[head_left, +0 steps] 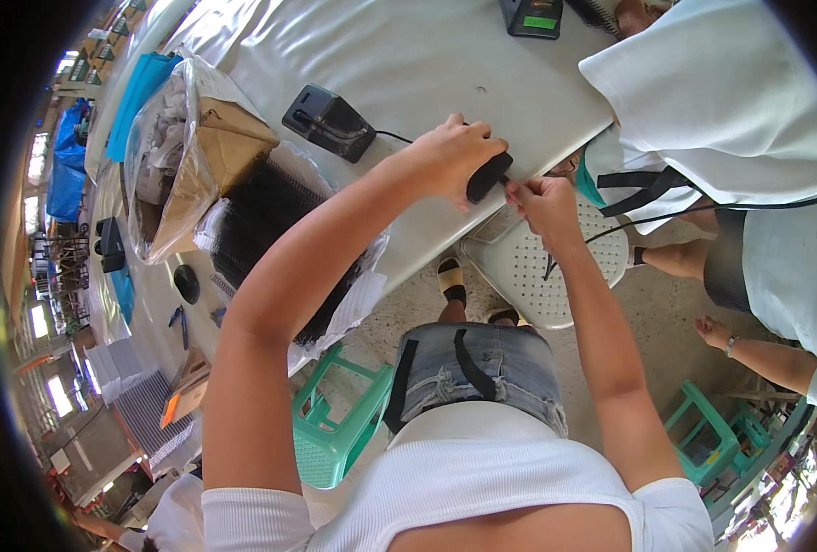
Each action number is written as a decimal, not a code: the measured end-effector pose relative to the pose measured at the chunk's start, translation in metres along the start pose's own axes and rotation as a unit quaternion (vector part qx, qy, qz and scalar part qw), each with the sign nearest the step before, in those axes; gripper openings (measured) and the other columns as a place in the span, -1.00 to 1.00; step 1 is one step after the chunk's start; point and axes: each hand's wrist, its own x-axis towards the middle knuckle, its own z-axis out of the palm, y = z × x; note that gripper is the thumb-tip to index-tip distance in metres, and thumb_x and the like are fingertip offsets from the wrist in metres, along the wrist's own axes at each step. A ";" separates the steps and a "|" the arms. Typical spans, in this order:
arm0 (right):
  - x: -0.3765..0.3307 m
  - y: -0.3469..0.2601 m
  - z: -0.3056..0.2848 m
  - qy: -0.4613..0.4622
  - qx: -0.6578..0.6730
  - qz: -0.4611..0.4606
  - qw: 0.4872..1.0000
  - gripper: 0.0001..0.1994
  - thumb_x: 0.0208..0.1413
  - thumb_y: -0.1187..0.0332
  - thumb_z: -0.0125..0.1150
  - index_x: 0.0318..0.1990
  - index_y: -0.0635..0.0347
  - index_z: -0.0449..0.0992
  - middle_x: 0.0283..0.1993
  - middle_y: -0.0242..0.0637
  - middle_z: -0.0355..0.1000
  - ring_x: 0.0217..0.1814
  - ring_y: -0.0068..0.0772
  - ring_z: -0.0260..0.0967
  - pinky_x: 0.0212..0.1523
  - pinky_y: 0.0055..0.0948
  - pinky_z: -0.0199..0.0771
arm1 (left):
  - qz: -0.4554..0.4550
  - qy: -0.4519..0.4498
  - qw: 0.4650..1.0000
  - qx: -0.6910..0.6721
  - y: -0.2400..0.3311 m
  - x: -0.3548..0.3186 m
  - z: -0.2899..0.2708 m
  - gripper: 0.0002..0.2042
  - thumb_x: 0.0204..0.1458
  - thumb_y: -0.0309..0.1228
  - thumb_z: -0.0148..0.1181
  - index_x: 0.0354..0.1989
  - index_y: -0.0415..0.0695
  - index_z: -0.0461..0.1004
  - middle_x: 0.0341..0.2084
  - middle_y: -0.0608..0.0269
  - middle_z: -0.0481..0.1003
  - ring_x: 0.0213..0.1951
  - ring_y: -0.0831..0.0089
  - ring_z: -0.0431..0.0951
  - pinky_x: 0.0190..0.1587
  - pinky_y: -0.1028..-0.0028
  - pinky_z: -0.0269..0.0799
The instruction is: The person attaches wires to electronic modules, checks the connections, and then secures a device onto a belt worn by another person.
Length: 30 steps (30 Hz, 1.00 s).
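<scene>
White table (408,64) under open-sided shed; both hands grip black bundle (487,177).

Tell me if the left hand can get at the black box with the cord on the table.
Probably yes: the left hand grips a black piece, but bare table lies between it and the black box.

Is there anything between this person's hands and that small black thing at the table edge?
Nothing visible. The left hand already grips the small black object at the edge of the white table, and the right hand touches its end directly.
</scene>
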 end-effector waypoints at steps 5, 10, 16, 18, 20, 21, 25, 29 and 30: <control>-0.001 0.000 -0.005 -0.007 -0.118 -0.046 0.992 -0.73 0.01 0.27 0.24 -0.55 0.33 0.53 -0.67 -0.33 0.38 -0.67 -0.57 0.21 -0.58 -0.53 0.22 | -0.003 0.001 1.000 -0.001 -0.001 0.000 0.000 -0.19 -0.63 -0.36 0.52 0.02 0.00 0.33 -0.13 0.23 0.39 -0.10 0.06 0.40 -0.03 0.25 0.38; -0.015 0.001 -0.003 0.097 -0.327 -0.218 0.914 -0.69 -0.07 0.27 0.30 -0.26 0.32 0.48 -0.26 -0.13 0.44 -0.34 -0.22 0.36 -0.32 -0.35 0.36 | -0.012 -0.003 1.000 0.000 -0.001 -0.002 -0.002 -0.20 -0.61 -0.36 0.52 0.02 0.00 0.34 -0.12 0.24 0.39 -0.11 0.07 0.41 -0.05 0.26 0.42; -0.007 0.006 0.005 0.115 -0.320 -0.403 0.850 -0.53 -0.17 0.47 0.31 0.00 0.28 0.39 -0.06 -0.16 0.37 -0.03 -0.08 0.26 -0.01 -0.23 0.28 | 0.000 0.008 1.000 -0.001 -0.004 -0.001 0.002 -0.20 -0.60 -0.34 0.52 0.03 0.01 0.34 -0.13 0.25 0.39 -0.10 0.08 0.41 -0.04 0.27 0.41; -0.005 0.006 0.002 0.098 -0.326 -0.409 0.847 -0.51 -0.16 0.49 0.30 0.02 0.29 0.38 -0.05 -0.15 0.37 -0.06 -0.08 0.27 -0.01 -0.21 0.28 | -0.001 0.009 1.000 -0.007 -0.004 -0.001 0.003 -0.20 -0.60 -0.33 0.52 0.04 0.02 0.35 -0.13 0.25 0.40 -0.10 0.08 0.41 -0.04 0.27 0.40; -0.002 0.007 0.001 0.084 -0.319 -0.415 0.848 -0.51 -0.16 0.49 0.30 0.02 0.30 0.38 -0.05 -0.14 0.37 -0.07 -0.08 0.27 -0.01 -0.21 0.28 | -0.001 0.009 1.000 -0.011 -0.005 -0.001 0.003 -0.19 -0.60 -0.33 0.52 0.04 0.03 0.35 -0.14 0.26 0.40 -0.10 0.09 0.41 -0.03 0.28 0.40; -0.001 0.007 0.001 0.081 -0.322 -0.419 0.845 -0.52 -0.16 0.49 0.30 0.01 0.31 0.39 -0.06 -0.14 0.38 -0.07 -0.08 0.27 -0.01 -0.21 0.28 | -0.002 0.004 1.000 -0.009 -0.005 -0.001 0.003 -0.19 -0.59 -0.32 0.52 0.05 0.03 0.35 -0.14 0.26 0.40 -0.10 0.09 0.41 -0.03 0.28 0.39; 0.001 0.004 0.001 0.071 -0.325 -0.423 0.843 -0.53 -0.16 0.49 0.31 -0.01 0.34 0.40 -0.10 -0.12 0.39 -0.09 -0.09 0.29 -0.02 -0.22 0.29 | 0.005 0.001 1.000 -0.005 -0.009 -0.001 0.004 -0.19 -0.59 -0.32 0.52 0.05 0.04 0.35 -0.14 0.26 0.41 -0.09 0.09 0.41 -0.02 0.28 0.39; 0.005 0.008 0.000 0.072 -0.312 -0.420 0.849 -0.55 -0.17 0.50 0.30 -0.03 0.34 0.41 -0.12 -0.10 0.41 -0.10 -0.08 0.30 -0.03 -0.22 0.29 | 0.008 0.003 1.000 -0.010 -0.008 0.000 0.003 -0.19 -0.60 -0.33 0.53 0.05 0.04 0.35 -0.15 0.25 0.41 -0.09 0.09 0.42 -0.02 0.28 0.40; 0.004 0.007 0.000 0.073 -0.313 -0.420 0.849 -0.56 -0.17 0.50 0.30 -0.04 0.34 0.41 -0.12 -0.10 0.41 -0.10 -0.08 0.31 -0.03 -0.22 0.29 | 0.007 0.001 1.000 -0.008 -0.007 -0.001 0.002 -0.19 -0.60 -0.33 0.53 0.05 0.04 0.35 -0.15 0.24 0.41 -0.09 0.09 0.42 -0.02 0.28 0.40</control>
